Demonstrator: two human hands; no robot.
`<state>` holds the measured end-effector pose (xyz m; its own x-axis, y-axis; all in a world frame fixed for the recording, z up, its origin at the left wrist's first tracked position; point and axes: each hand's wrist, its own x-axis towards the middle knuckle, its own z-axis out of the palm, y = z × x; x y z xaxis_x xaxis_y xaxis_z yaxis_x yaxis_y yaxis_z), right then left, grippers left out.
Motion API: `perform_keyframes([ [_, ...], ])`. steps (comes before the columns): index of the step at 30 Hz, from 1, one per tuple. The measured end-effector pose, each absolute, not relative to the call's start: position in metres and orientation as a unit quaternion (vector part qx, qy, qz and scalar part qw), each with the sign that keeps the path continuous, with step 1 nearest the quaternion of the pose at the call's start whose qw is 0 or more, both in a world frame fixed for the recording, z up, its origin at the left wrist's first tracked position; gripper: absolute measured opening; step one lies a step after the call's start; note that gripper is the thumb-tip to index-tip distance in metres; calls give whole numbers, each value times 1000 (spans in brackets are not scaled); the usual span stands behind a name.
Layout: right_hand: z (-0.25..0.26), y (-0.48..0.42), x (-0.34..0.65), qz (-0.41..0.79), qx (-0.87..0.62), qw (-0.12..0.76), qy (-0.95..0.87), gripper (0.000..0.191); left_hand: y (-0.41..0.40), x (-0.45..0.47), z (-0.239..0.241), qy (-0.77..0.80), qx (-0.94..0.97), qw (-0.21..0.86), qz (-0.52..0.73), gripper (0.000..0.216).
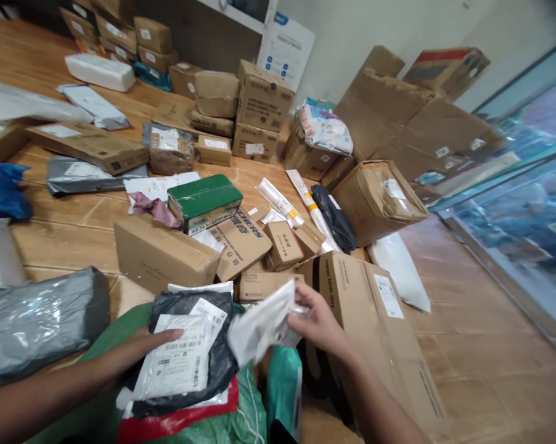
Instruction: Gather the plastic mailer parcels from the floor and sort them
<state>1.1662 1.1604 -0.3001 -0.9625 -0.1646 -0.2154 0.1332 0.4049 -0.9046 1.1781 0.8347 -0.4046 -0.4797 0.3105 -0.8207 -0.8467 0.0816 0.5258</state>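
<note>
Nearest the camera, the left hand lies flat, fingers stretched out and released, on the left edge of a black mailer with two white shipping labels on it. This mailer tops a small stack: a red bag peeks out beneath it, and both lie in the mouth of a green woven sack.

Just right of it, the right hand has its fingers pinched on a small white poly parcel, holding it up in the air over the sack, between the black mailer and a tall brown carton to the right. The label side of the white parcel is blurred, so its print cannot be read.

The step in hand looks like sorting: one parcel taken from the sack and being checked while the other hand steadies the pile. The next move probably calls for turning the white parcel so its label faces up, then finding a free spot for it among the parcels on the floor.

A grey plastic bag lies at near left. Farther off on the wooden floor lie a brown box, a green-topped box and a black pouch. At the far wall stand stacked cartons.
</note>
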Motion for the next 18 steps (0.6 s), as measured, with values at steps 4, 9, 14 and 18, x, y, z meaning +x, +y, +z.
perform_keyframes([
  [4, -268, 1067, 1151, -338, -483, 211, 780, 30, 837, 1179, -417, 693, -200, 360, 592, 81],
  [9, -333, 991, 1150, -163, -604, 18, 780, 17, 827, 1188, -438, 881, -29, 67, 467, 65],
  [14, -361, 1019, 1169, -248, -346, 19, 905, 37, 814, 1195, -425, 924, 92, 11, 371, 52],
  [18, -365, 1042, 1177, -272, -163, 159, 935, 66, 819, 1186, -398, 949, 121, 87, 279, 41],
])
